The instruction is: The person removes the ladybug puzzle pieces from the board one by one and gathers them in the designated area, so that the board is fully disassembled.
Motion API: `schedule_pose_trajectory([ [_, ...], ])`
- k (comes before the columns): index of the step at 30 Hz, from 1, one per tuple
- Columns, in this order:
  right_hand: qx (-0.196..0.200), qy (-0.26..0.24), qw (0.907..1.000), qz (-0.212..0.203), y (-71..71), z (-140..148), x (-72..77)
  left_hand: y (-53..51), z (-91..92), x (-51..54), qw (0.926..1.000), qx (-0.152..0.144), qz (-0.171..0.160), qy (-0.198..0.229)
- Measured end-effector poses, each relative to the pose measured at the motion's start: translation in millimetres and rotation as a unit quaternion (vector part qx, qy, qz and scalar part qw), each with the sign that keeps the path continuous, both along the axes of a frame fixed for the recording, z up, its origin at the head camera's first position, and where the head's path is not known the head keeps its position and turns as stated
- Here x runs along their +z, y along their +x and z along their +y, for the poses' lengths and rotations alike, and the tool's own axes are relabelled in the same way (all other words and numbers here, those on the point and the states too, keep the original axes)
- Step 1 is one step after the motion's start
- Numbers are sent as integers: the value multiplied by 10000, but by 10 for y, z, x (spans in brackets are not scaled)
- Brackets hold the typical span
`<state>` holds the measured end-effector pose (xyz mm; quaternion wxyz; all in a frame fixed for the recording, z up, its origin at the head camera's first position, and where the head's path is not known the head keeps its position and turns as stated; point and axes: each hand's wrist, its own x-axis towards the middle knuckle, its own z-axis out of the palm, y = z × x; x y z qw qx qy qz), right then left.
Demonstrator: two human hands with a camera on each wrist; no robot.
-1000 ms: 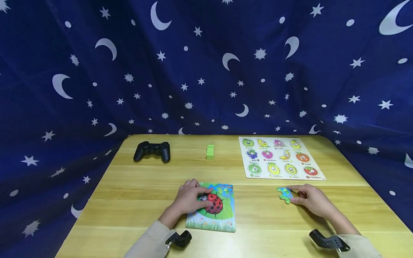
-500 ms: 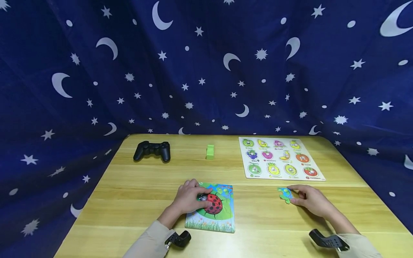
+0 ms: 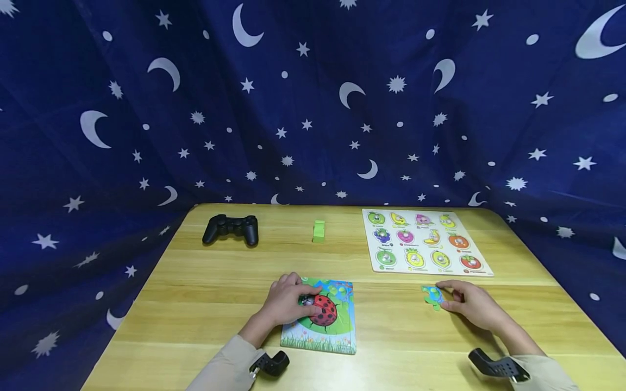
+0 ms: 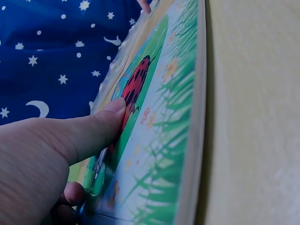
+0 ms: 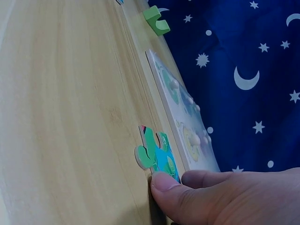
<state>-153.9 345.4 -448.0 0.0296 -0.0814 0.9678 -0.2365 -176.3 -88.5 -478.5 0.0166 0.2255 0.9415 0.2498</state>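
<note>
A square ladybug jigsaw puzzle (image 3: pixel 342 326) lies flat on the table. My left hand (image 3: pixel 288 301) rests on its upper left part, with thumb and index finger stretched across the surface. In the left wrist view the thumb (image 4: pixel 96 129) presses on the red ladybug (image 4: pixel 133 86), while other fingers bend near the puzzle's left edge. Off to the right, my right hand (image 3: pixel 471 303) pinches a blue-green jigsaw piece (image 3: pixel 432 296) by its right side. The right wrist view shows that piece tilted close above the wood, its knob and notch facing away from the thumb.
A white fruit peg puzzle board (image 3: pixel 425 241) lies behind the right hand. Farther back are a small green block (image 3: pixel 319 231) and a black game controller (image 3: pixel 230 229). The dark blue star-and-moon curtain (image 3: pixel 313 108) hangs around the wooden table (image 3: pixel 220 282).
The head view has shifted very slightly. Both hands, the ladybug puzzle and the pinched jigsaw piece stay practically where they were.
</note>
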Motion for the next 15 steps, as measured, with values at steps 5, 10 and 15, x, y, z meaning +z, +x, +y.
schedule_pose_trajectory([
  [5,96,-40,9999,42,-17,6,15,-6,3,5,10000,3,4,16],
  [10,87,9,9999,64,-23,12,13,-13,2,3,10000,9,-19,84],
  [15,74,-39,9999,111,-9,20,-11,-8,-3,-11,10000,-14,35,64],
])
